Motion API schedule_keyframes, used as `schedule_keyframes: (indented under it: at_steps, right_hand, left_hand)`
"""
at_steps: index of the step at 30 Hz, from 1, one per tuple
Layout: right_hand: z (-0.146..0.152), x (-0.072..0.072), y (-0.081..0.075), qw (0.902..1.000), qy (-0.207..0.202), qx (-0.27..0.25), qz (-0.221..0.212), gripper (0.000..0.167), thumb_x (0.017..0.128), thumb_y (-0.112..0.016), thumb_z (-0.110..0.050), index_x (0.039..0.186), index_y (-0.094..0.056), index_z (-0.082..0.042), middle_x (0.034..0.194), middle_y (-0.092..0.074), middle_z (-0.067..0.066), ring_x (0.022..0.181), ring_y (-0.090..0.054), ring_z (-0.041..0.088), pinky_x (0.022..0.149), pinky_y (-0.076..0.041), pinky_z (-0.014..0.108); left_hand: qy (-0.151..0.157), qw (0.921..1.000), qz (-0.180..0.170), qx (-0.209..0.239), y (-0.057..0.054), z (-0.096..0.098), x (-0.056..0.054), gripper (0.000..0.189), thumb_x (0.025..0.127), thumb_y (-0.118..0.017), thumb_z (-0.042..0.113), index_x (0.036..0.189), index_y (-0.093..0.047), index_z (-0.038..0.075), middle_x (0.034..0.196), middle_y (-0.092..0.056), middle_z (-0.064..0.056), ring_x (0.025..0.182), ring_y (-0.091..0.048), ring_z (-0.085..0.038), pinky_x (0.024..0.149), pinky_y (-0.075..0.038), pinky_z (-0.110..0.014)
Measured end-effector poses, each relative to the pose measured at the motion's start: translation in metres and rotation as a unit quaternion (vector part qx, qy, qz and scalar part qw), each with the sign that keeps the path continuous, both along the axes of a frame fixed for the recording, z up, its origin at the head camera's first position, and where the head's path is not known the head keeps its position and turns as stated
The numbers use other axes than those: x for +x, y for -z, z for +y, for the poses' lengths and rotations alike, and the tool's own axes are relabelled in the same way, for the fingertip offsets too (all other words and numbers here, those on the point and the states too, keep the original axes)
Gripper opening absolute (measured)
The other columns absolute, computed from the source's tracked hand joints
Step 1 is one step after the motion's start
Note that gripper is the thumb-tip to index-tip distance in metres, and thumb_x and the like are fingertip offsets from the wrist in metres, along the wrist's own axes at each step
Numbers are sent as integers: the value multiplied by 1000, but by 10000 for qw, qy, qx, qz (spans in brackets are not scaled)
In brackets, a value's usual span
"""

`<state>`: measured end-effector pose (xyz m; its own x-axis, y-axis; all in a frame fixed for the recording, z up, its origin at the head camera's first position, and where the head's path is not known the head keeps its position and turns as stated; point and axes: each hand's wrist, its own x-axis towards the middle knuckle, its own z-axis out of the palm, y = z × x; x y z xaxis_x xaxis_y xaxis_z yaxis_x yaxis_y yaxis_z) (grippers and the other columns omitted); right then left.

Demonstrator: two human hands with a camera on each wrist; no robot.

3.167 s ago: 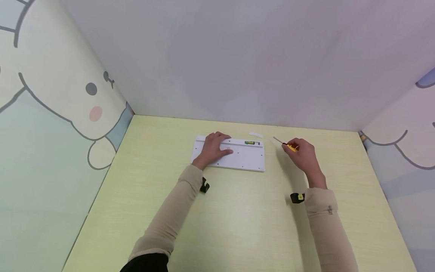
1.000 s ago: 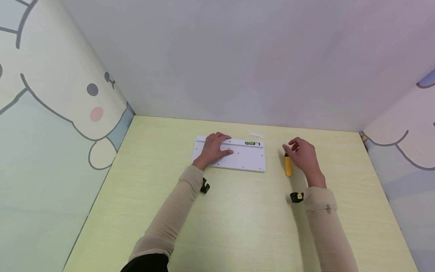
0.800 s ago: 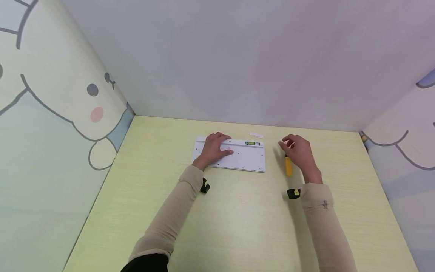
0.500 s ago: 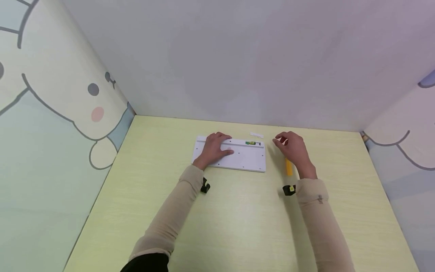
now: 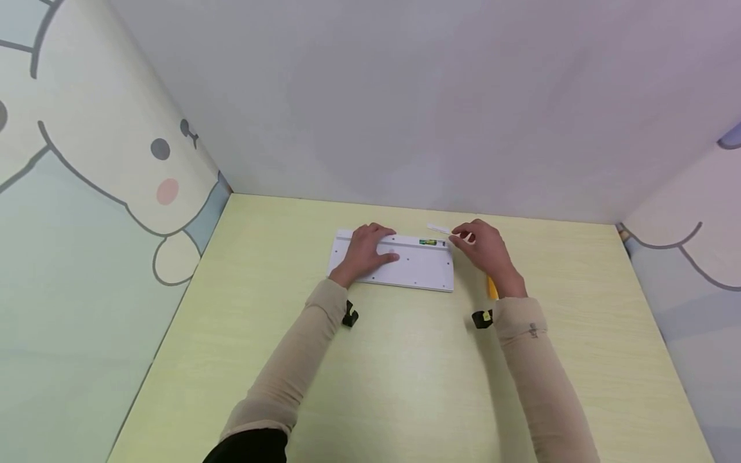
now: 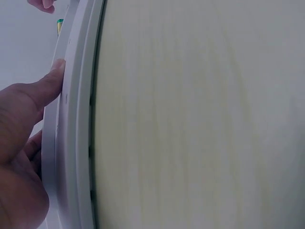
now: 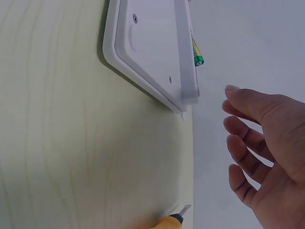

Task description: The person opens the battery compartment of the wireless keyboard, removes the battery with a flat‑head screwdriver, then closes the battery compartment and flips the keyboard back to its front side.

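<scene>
A white keyboard (image 5: 425, 273) lies underside up, showing small screws and a raised rear ridge. In the ridge's uncovered compartment sits a green-and-yellow battery (image 5: 428, 242). My left hand (image 5: 365, 251) holds the keyboard's left half, with the thumb on the underside and fingers at the far edge. The right hand (image 5: 483, 247) hovers beyond the keyboard's far right corner, thumb and index close together. Its fingertips are near the right end of a small white battery cover (image 5: 438, 227); I see nothing held. Partly beneath the right wrist lies a yellow-handled screwdriver (image 5: 492, 287).
The pale wood-grain table (image 5: 405, 373) meets a plain grey wall (image 5: 405, 128) just behind the keyboard. Cartoon-printed side walls (image 5: 104, 257) stand left and right. Black camera mounts (image 5: 482, 319) stick out from both wrists.
My right hand has put the screwdriver down on the table right of the keyboard, let go, and moved left and away from me toward the cover. The left hand stays in place.
</scene>
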<state>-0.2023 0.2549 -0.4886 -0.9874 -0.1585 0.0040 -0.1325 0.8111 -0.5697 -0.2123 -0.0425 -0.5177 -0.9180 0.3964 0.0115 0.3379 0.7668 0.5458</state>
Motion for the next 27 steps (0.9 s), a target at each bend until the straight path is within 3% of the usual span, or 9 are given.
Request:
schedule_keyframes:
  at_steps: [8, 17, 27]
  right_hand:
    - [-15, -5, 3, 9994, -354, 12, 55, 24, 98, -69, -22, 115, -75, -7, 108, -68, 14, 97, -60, 30, 84, -50, 44]
    - [-28, -6, 8, 9994, -332, 94, -103, 20, 98, -70, -20, 114, -77, -9, 107, -69, 11, 98, -60, 29, 85, -52, 43]
    - [-30, -7, 16, 9984, -447, 179, 299, 14, 95, -72, -14, 106, -80, -11, 99, -72, 8, 92, -62, 27, 82, -52, 43]
  left_hand:
    - [12, 10000, 51, -62, 2, 0, -3, 60, 92, -74, 44, 142, -58, 16, 140, -60, -7, 135, -52, -26, 128, -26, -45]
    - [5, 10000, 20, -17, 3, 0, -1, 59, 92, -74, 43, 142, -59, 17, 140, -60, -6, 135, -51, -26, 129, -26, -45]
    - [16, 10000, 69, -14, 4, -1, -2, 59, 91, -74, 44, 141, -59, 17, 140, -60, -7, 134, -52, -27, 129, -26, -46]
